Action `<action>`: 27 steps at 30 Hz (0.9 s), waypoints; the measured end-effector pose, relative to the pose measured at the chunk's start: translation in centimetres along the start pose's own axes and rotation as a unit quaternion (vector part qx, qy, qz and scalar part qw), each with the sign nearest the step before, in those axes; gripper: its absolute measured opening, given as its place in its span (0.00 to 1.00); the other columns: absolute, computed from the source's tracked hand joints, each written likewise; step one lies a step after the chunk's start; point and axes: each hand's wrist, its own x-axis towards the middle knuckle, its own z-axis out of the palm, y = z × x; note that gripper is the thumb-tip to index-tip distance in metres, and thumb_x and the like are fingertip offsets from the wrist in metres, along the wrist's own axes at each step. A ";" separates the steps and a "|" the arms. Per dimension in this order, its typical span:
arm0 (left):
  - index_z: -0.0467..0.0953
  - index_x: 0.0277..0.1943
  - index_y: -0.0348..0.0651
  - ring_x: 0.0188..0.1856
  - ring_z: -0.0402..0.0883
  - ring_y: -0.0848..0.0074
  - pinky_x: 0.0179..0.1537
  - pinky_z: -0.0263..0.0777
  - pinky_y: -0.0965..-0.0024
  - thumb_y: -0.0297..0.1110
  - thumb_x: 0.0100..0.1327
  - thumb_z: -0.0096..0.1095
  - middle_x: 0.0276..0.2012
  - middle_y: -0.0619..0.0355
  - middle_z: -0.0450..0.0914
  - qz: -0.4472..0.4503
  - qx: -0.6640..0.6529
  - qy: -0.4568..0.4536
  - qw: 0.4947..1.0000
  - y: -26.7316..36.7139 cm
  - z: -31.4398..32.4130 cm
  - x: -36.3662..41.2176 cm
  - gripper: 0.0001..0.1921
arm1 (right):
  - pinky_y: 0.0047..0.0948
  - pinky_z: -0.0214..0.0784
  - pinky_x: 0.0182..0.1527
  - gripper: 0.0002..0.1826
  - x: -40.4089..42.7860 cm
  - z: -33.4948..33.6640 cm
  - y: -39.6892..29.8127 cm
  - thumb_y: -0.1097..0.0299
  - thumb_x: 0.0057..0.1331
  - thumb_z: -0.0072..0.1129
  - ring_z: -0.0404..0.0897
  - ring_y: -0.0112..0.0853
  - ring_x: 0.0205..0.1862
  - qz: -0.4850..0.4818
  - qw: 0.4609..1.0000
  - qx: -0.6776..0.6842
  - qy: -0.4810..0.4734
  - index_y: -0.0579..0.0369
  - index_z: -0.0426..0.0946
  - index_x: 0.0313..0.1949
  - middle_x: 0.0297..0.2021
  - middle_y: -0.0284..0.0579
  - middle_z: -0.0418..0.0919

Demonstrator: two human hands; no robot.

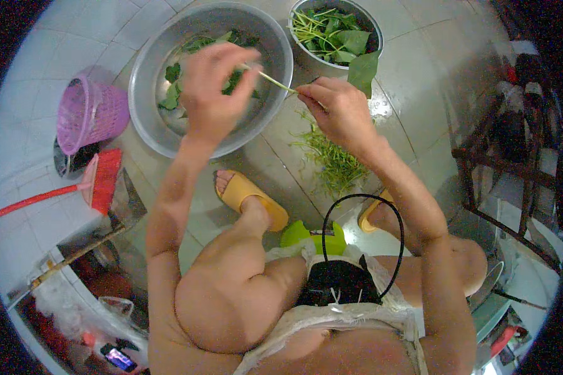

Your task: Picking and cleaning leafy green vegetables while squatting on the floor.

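My right hand [340, 110] pinches a thin green stem [277, 83] between thumb and fingers. A broad green leaf [363, 74] sticks out on the far side of that hand and seems to belong to the same stem. Blurred by motion, my left hand [216, 86] hovers over a large metal basin [138, 89]. The stem's other end reaches its thumb and forefinger, but whether they grip it is unclear. Inside the basin lie green leaves [171, 96], partly hidden by my left hand. Thin green scraps [338, 164] are heaped on the tiled floor below my right hand.
A smaller metal pot [379, 33] holds leafy stems [330, 35]. At left are a purple plastic basket [94, 112] and a red broom [105, 183]. My feet wear yellow slippers [251, 194]. A dark wooden frame [497, 159] stands right; a lit phone [118, 357] lies lower left.
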 end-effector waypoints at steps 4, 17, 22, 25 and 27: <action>0.75 0.30 0.46 0.33 0.71 0.70 0.31 0.68 0.70 0.31 0.43 0.62 0.29 0.63 0.71 0.083 -0.045 -0.140 0.986 1.5 1.7 -0.7 0.09 | 0.36 0.65 0.29 0.04 0.0 -0.1 0.1 0.70 0.52 0.53 0.72 0.39 0.27 -0.038 0.998 -0.056 0.004 0.54 0.75 0.27 0.22 0.41 0.72; 0.78 0.32 0.38 0.29 0.77 0.73 0.32 0.69 0.75 0.30 0.50 0.61 0.27 0.56 0.78 -0.138 -0.314 -0.206 0.917 2.4 5.1 -0.4 0.07 | 0.30 0.68 0.35 0.10 -0.8 -1.7 2.2 0.66 0.54 0.56 0.77 0.38 0.31 0.114 0.981 0.155 0.006 0.58 0.77 0.32 0.30 0.47 0.77; 0.78 0.35 0.38 0.26 0.76 0.82 0.27 0.69 0.80 0.29 0.53 0.59 0.27 0.58 0.79 -0.266 -0.434 -0.230 0.830 2.4 7.6 1.0 0.08 | 0.26 0.68 0.36 0.10 -1.1 -1.6 4.2 0.67 0.54 0.57 0.77 0.32 0.32 0.213 0.941 0.262 0.016 0.58 0.77 0.34 0.30 0.47 0.78; 0.77 0.37 0.37 0.26 0.76 0.82 0.26 0.70 0.82 0.30 0.54 0.58 0.28 0.58 0.79 -0.315 -0.468 -0.212 0.798 1.2 10.4 2.3 0.09 | 0.23 0.67 0.35 0.09 -1.6 -1.4 7.0 0.68 0.54 0.57 0.76 0.27 0.31 0.229 0.944 0.235 0.016 0.60 0.77 0.33 0.29 0.43 0.78; 0.76 0.38 0.36 0.29 0.77 0.80 0.28 0.71 0.80 0.30 0.55 0.57 0.29 0.57 0.79 -0.325 -0.462 -0.208 0.798 0.2 12.1 3.2 0.10 | 0.20 0.65 0.34 0.09 -2.6 -0.9 9.2 0.69 0.55 0.56 0.74 0.23 0.30 0.224 0.955 0.195 0.014 0.61 0.77 0.33 0.29 0.40 0.78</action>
